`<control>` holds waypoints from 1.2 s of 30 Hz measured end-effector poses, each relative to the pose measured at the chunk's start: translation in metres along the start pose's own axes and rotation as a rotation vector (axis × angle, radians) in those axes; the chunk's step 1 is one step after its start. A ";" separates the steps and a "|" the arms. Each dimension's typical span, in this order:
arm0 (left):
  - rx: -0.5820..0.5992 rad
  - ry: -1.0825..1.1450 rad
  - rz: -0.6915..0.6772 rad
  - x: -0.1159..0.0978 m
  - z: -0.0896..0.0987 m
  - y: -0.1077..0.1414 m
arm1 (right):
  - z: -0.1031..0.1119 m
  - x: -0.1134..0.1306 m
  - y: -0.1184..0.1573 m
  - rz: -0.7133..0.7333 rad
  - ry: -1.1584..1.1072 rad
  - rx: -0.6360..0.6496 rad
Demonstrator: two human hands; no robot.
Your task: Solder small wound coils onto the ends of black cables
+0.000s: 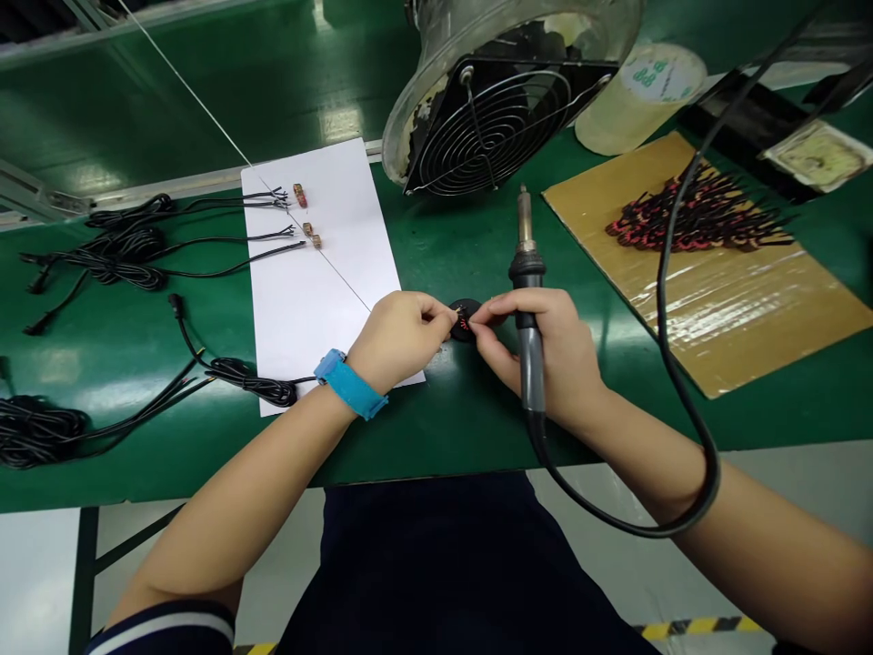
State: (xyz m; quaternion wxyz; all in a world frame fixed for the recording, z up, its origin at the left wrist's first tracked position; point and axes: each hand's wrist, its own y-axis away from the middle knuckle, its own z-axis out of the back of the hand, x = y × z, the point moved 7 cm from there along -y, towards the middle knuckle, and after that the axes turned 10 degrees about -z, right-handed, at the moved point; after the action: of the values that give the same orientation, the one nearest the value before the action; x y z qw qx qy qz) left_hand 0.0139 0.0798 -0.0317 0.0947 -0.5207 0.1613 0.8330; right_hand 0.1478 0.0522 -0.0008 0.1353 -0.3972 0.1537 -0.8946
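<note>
A soldering iron (pixel 530 355) rests in my right hand (pixel 566 359), its metal tip pointing up and away from me. The thumb and index fingertip of that hand come together at the right edge of a small round black disc (pixel 465 329) on the bench. Reddish bits show on the disc's face. My left hand (pixel 407 338), with a blue wrist strap (pixel 351 384), pinches at the disc's left edge; what is between its fingertips is too small to name. A thin wire (pixel 197 98) runs down from the upper left and passes out of sight behind this hand.
Left, black cables (pixel 129 255) with stripped ends reach onto white paper (pixel 320 309) beside small copper-coloured parts (pixel 300 195). A fan in a duct (pixel 491 127) stands ahead. Right are a cardboard sheet (pixel 737 337) with a pile of black-red wired parts (pixel 696 214), a pale container (pixel 614 114) and a sponge (pixel 815 155).
</note>
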 end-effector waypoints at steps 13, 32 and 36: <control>0.088 0.365 0.282 0.007 -0.011 0.004 | 0.001 0.022 0.006 0.237 0.414 0.091; 0.136 0.456 0.294 0.008 -0.016 0.005 | 0.029 0.001 0.037 0.048 -0.049 -0.184; 0.149 0.435 0.294 0.007 -0.015 0.005 | 0.035 -0.010 0.061 -0.014 -0.097 -0.207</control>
State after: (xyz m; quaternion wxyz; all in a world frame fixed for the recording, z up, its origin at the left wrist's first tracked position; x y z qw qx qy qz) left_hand 0.0222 0.0695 -0.0435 -0.0261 -0.6499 0.3127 0.6922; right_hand 0.1882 -0.0064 -0.0086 0.0946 -0.4530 0.2355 -0.8546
